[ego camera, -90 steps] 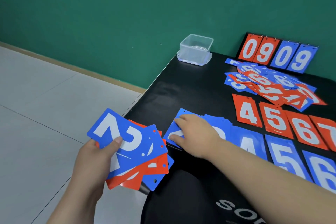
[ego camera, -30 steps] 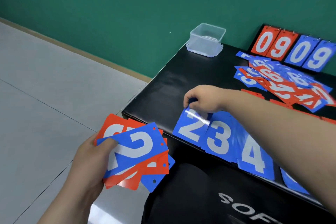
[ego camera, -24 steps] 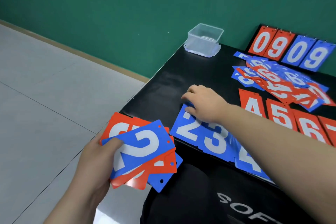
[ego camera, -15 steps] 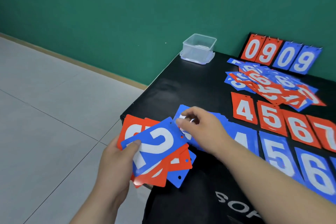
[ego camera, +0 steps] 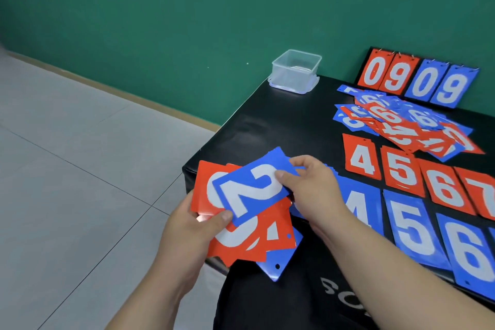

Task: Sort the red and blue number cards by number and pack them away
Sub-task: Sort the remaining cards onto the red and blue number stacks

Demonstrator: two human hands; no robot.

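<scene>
L grip (ego camera: 192,233) holds card fan (ego camera: 257,240), R grip (ego camera: 313,187) pinches blue 2 (ego camera: 249,191), tub (ego camera: 294,73) apart

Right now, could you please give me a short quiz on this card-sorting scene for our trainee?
1. True or false: the clear plastic container is full of red cards.
2. Which number shows on the blue card that the right hand pinches, above the fan of cards held by the left hand? A) 2 B) 5 C) 9
3. Fill in: the laid-out red row begins, at its left end, with number ___.
Key: 1 false; 2 A; 3 four.
</scene>
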